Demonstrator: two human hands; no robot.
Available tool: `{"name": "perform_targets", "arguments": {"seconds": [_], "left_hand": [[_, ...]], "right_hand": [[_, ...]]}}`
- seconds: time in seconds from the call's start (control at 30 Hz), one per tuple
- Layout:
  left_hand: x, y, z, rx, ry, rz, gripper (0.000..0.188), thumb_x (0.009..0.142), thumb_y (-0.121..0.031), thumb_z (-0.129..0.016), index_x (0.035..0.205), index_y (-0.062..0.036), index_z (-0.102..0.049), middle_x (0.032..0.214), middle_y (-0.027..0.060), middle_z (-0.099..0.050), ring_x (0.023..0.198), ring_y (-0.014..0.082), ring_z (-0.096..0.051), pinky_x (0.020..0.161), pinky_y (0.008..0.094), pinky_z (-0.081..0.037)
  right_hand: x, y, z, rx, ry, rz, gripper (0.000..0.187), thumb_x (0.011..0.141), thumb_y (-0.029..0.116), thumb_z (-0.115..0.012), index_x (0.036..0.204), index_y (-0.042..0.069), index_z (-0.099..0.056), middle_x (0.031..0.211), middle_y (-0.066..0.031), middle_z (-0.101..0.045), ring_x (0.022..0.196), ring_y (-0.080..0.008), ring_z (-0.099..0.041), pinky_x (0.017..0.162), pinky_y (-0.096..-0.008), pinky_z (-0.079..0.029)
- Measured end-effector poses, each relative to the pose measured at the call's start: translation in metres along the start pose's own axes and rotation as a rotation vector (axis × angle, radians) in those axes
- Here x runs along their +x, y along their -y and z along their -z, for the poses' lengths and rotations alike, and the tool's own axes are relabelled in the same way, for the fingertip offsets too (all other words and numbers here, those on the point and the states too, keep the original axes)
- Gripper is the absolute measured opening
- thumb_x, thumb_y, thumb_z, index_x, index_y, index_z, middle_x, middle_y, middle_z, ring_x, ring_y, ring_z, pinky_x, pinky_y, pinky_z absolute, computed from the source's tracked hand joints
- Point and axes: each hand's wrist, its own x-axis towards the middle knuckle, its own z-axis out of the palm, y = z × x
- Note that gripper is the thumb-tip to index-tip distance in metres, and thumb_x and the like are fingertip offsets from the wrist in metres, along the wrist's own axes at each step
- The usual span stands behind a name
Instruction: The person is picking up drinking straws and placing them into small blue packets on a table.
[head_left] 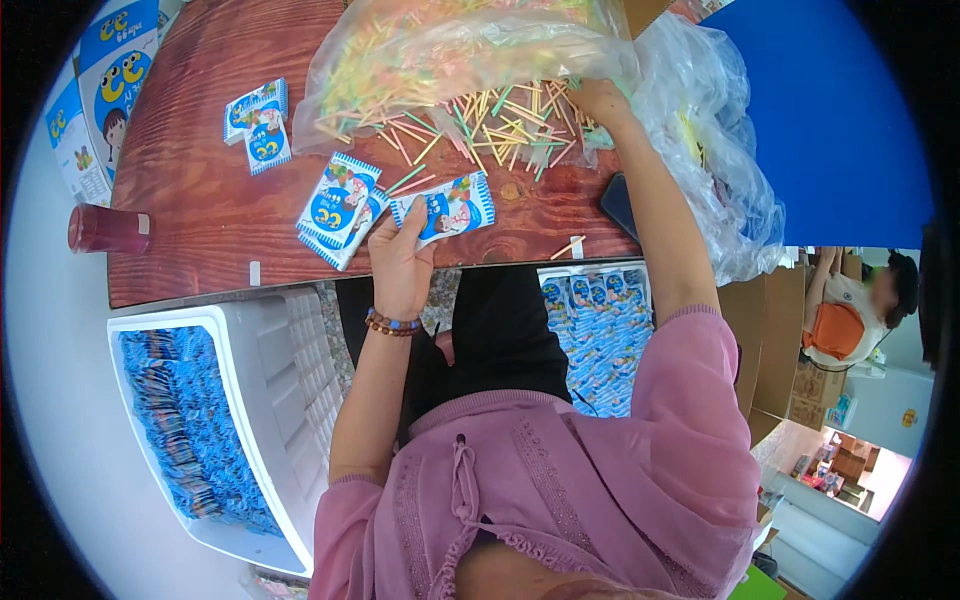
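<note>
My left hand (402, 268) holds a blue-and-white packet (462, 207) near the table's front edge, with the thumb across its left end. Beside it on the left, more packets (338, 206) lie overlapping on the reddish wooden table (200, 215). My right hand (604, 103) reaches to the right end of a pile of short, thin, coloured sticks (505, 122). Its fingers are bent in among the sticks, and what they pinch is too small to make out. The sticks spill from a large clear plastic bag (385, 75).
Further left lie a few packets (266, 130) and a dark red cup (110, 229). A black phone-like object (621, 205) is beside my right forearm, near crumpled clear plastic (705, 140). White foam boxes (215, 330) full of packets stand below the table. Another person (850, 310) is at the far right.
</note>
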Motion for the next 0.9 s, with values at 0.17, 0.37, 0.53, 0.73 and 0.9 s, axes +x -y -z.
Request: {"name": "perform_targets", "arguments": {"seconds": [0.17, 0.37, 0.53, 0.73, 0.9], "left_hand": [[0.002, 0.001, -0.001, -0.003, -0.013, 0.003, 0.015, 0.092, -0.009, -0.059, 0.102, 0.0007, -0.063, 0.101, 0.0073, -0.066, 0.089, 0.0150, -0.065, 0.079, 0.0310, -0.055], [0.001, 0.001, -0.004, 0.022, -0.013, 0.014, 0.015, 0.092, -0.009, -0.058, 0.103, 0.0010, -0.062, 0.102, 0.0077, -0.066, 0.090, 0.0152, -0.065, 0.080, 0.0312, -0.055], [0.001, 0.002, -0.004, 0.034, -0.037, 0.005, 0.015, 0.093, -0.008, -0.057, 0.104, 0.0011, -0.062, 0.102, 0.0077, -0.066, 0.090, 0.0151, -0.065, 0.079, 0.0308, -0.055], [0.001, 0.002, 0.004, 0.125, -0.028, 0.000, 0.019, 0.095, -0.012, -0.054, 0.110, -0.0012, -0.061, 0.110, 0.0073, -0.065, 0.098, 0.0181, -0.064, 0.085, 0.0352, -0.053], [-0.001, -0.001, 0.002, 0.141, -0.065, -0.005, 0.019, 0.095, -0.011, -0.053, 0.109, -0.0018, -0.061, 0.110, 0.0075, -0.065, 0.099, 0.0177, -0.064, 0.086, 0.0348, -0.053]], "right_hand": [[0.001, -0.022, -0.009, -0.236, -0.192, 0.312, 0.016, 0.082, 0.016, -0.054, 0.089, 0.005, -0.065, 0.094, -0.0170, -0.066, 0.083, -0.0317, -0.065, 0.070, -0.0446, -0.051], [0.020, 0.006, 0.029, 0.154, -0.454, 0.425, 0.024, 0.085, 0.016, -0.052, 0.101, 0.004, -0.064, 0.098, -0.0231, -0.064, 0.092, -0.0385, -0.061, 0.080, -0.0463, -0.048], [0.043, -0.023, 0.032, -0.073, -0.255, 0.596, 0.029, 0.084, 0.018, -0.051, 0.110, 0.009, -0.063, 0.098, -0.0226, -0.064, 0.095, -0.0381, -0.060, 0.083, -0.0466, -0.048], [0.031, -0.016, 0.040, -0.366, 0.009, 0.626, 0.029, 0.083, 0.018, -0.052, 0.110, 0.012, -0.060, 0.096, -0.0166, -0.066, 0.090, -0.0330, -0.063, 0.070, -0.0461, -0.052], [0.038, -0.028, 0.010, -0.332, -0.313, 0.817, 0.028, 0.083, 0.017, -0.052, 0.109, 0.013, -0.060, 0.096, -0.0147, -0.065, 0.086, -0.0309, -0.064, 0.068, -0.0455, -0.053]]}}
